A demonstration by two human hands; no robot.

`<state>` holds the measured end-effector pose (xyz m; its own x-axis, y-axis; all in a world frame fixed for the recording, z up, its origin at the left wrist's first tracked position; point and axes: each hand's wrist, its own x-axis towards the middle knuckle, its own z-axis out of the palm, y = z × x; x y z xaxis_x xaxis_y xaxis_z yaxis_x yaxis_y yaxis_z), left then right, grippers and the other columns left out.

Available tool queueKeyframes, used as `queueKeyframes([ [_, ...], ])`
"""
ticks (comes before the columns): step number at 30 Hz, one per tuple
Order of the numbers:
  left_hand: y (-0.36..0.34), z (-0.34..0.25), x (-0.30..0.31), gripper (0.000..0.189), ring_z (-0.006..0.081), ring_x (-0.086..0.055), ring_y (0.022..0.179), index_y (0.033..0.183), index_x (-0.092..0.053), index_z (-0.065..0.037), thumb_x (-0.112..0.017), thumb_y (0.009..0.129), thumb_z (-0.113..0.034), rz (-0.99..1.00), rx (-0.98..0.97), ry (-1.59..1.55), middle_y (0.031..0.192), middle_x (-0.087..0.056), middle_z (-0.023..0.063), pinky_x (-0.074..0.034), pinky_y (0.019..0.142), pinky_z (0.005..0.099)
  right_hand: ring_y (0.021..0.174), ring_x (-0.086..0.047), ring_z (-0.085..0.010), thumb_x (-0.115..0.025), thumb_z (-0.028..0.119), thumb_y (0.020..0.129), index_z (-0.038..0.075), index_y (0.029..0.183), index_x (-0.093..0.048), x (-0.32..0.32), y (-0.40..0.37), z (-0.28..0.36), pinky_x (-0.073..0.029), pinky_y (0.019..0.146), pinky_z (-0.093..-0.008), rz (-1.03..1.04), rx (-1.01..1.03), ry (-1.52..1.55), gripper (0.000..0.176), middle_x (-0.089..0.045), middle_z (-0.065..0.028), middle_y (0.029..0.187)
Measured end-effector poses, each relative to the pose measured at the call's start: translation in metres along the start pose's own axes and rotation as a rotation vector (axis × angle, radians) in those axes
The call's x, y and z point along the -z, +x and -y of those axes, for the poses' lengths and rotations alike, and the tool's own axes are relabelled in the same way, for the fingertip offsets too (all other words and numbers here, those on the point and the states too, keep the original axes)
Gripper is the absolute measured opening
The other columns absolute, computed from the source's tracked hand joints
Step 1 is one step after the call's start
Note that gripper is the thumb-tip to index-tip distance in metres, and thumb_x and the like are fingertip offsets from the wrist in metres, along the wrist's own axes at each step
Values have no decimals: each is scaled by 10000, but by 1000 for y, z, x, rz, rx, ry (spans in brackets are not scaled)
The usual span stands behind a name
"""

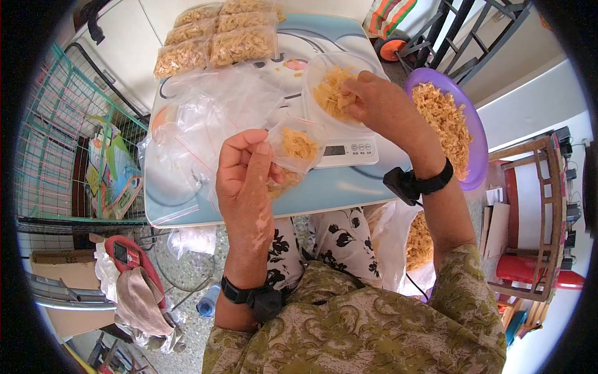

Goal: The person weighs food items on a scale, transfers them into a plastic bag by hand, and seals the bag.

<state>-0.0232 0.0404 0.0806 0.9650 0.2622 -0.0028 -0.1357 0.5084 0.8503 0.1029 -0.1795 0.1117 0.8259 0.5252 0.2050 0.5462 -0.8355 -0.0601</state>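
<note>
My left hand [245, 171] pinches the edge of a clear plastic zip bag [316, 138] and holds its mouth open. Inside the bag are thin yellow dried flakes. Over a clear round bowl [309, 75], my right hand [389, 106] is closed, its fingertips at the dried flakes [332, 93] in the bowl; what it grips is mostly hidden by the fingers. The bowl rests on a white digital kitchen scale [367, 151] with a lit display. Loose clear plastic bags [212, 109] lie spread left of the bowl.
Several filled bags [240, 43] are stacked at the far side of the low table [349, 187]. A purple basin [478, 165] of dried flakes stands at the right. Below it, a plastic sack [391, 243] holds more. A green wire cage [56, 162] stands at the left.
</note>
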Motion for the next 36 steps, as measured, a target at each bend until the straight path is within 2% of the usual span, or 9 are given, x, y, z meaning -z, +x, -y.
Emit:
queueKeyframes([
  [5,-1,0,0,184,54,-517,720,1123,-586,-53,-607,967,-146,-2,-2,2,872,-551,-23,-442,640,211,794,-649,-364,-600,170,857,55,976,-640,12,3,-19,-539,712,-438,-182,150,118,170,-646,-174,861],
  [7,-1,0,-1,185,54,-517,719,1123,-586,-51,-607,967,-148,-2,-5,11,872,-551,-22,-442,639,211,715,-643,-149,-622,109,909,23,1049,-632,20,3,-19,-520,642,-288,-160,-41,391,164,-657,-68,830],
  [8,-1,1,-1,188,55,-516,719,1123,-585,-49,-608,967,-151,0,-8,12,872,-551,-22,-441,639,211,715,-643,-149,-622,109,909,23,1049,-632,24,2,-18,-520,642,-288,-161,-41,390,164,-657,-68,830],
  [10,-1,1,-1,190,56,-514,719,1122,-585,-46,-609,967,-153,2,-11,13,872,-550,-22,-439,638,211,703,-614,-67,-614,121,948,-5,1033,-633,32,0,-14,-505,607,-222,-175,-242,743,153,-635,-20,799],
  [14,0,3,-1,201,60,-518,706,1123,-584,-43,-622,959,-152,-10,5,-12,861,-555,-20,-440,631,214,735,-648,-81,-612,177,963,15,1034,-641,22,0,-27,-535,636,-226,-232,-224,941,179,-666,-43,794],
  [16,0,3,-1,204,61,-519,702,1123,-584,-43,-627,956,-150,-24,14,-15,856,-558,-19,-442,629,215,761,-669,-115,-609,150,965,-3,1084,-627,21,-3,-24,-561,664,-234,-268,-251,1215,195,-671,-59,868],
  [22,1,5,0,201,57,-521,698,1125,-585,-47,-631,952,-140,-38,22,-12,850,-562,-21,-448,623,212,804,-690,-166,-619,111,956,-16,1150,-601,22,-9,-27,-590,698,-255,-317,-314,1529,233,-658,-73,971],
  [32,2,8,0,197,64,-518,707,1131,-578,-51,-619,964,-146,-19,31,-16,833,-543,-23,-444,617,217,803,-689,-169,-593,87,966,-12,1145,-605,53,-21,2,-585,674,-257,-228,-206,1627,205,-661,-76,971],
  [36,1,5,-2,203,65,-517,711,1133,-577,-50,-617,967,-159,-33,50,-5,830,-538,-21,-442,617,217,777,-683,-155,-597,113,969,-8,1144,-602,59,-30,30,-563,620,-244,-72,-157,1636,214,-666,-86,986],
])
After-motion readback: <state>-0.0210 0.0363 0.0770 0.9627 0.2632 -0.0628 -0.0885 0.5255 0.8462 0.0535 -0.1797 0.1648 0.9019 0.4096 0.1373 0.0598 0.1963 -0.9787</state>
